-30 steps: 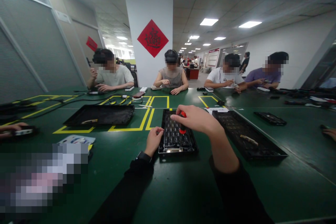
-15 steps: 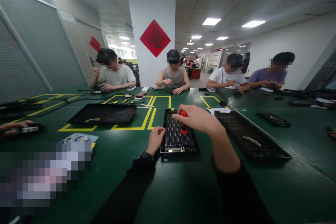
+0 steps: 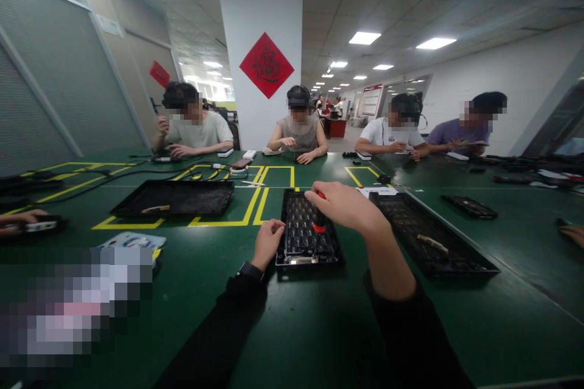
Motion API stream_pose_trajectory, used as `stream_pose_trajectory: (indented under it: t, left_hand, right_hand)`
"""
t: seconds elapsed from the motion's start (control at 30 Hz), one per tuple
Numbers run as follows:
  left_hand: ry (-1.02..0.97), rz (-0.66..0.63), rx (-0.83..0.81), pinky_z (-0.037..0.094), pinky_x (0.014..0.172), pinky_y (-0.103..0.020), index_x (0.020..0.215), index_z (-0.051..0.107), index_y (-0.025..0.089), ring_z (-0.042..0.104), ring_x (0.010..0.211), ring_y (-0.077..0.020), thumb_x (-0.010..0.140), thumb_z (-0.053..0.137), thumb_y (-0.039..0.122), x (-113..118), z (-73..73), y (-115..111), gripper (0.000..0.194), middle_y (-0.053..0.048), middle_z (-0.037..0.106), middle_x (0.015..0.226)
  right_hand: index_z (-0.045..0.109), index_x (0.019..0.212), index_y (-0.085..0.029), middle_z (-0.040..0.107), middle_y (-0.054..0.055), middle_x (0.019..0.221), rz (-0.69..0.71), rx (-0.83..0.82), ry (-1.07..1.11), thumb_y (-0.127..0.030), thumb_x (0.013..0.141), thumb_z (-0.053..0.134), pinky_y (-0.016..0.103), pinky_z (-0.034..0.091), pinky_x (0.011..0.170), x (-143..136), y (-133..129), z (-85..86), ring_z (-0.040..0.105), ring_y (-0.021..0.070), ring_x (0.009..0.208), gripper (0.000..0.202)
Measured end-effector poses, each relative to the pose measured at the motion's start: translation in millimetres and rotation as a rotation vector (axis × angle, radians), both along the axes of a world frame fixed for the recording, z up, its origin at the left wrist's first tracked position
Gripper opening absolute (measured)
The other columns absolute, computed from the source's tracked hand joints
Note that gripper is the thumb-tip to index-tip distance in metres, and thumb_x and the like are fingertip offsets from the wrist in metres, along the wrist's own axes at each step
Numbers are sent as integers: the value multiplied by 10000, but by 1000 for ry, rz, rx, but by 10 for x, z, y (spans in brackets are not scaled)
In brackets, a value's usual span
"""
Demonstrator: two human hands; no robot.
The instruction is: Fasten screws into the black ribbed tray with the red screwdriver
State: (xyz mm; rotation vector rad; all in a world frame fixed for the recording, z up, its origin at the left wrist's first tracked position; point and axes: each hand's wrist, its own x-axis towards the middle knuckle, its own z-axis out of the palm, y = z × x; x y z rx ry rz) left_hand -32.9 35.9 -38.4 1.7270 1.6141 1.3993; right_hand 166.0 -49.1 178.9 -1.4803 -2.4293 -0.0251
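In the middle of the table lies a shallow black plastic case (image 3: 298, 209) with a patterned inside and a silvery strip near its front edge. A red and black screwdriver (image 3: 319, 227) stands upright over its right half. My right hand (image 3: 342, 203) is closed round the top of the handle from above; the screwdriver's tip is hard to make out. At the case's left rim is my left hand (image 3: 268, 242), its fingers curled and pressed together. Whether they pinch the rim or something small is hidden.
Larger black trays lie left (image 3: 173, 199) and right (image 3: 433, 234), each holding a pale strip. A smaller black panel (image 3: 469, 206) is farther right. Cables (image 3: 91, 187) cross the left side. Several people sit opposite; another person's hand (image 3: 22, 219) reaches in at left.
The view has shifted slightly. My right hand sits a little lower over the screwdriver and covers more of its red top. My left hand stays at the case's rim.
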Motion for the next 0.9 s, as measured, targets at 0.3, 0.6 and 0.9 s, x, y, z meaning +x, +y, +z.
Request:
stream_pose_trajectory:
  t: [0.3, 0.6, 0.9]
  left_hand:
    - [19, -6, 3, 441, 749, -293, 794, 636, 175, 557, 803, -151, 756, 520, 246, -9, -13, 12, 142, -41, 615, 848]
    - [15, -2, 8, 440, 755, -292, 799, 632, 174, 553, 815, -153, 759, 517, 242, -4, -5, -5, 139, -41, 608, 847]
    - [-28, -4, -11, 440, 759, -294, 788, 635, 179, 555, 800, -153, 743, 538, 251, 0, 7, -9, 129, -38, 611, 838]
  right_hand:
    - [594, 920, -186, 654, 74, 945, -21, -9, -23, -320, 880, 363, 254, 353, 640, 17, 12, 3, 591, 192, 796, 270]
    - [593, 887, -183, 655, 84, 893, -3, -17, 48, -524, 879, 317, 255, 367, 645, 3, 1, -15, 592, 198, 787, 438]
    - [601, 918, -191, 662, 72, 915, -39, 28, -6, -340, 884, 349, 256, 353, 623, 6, 20, -26, 592, 188, 745, 294]
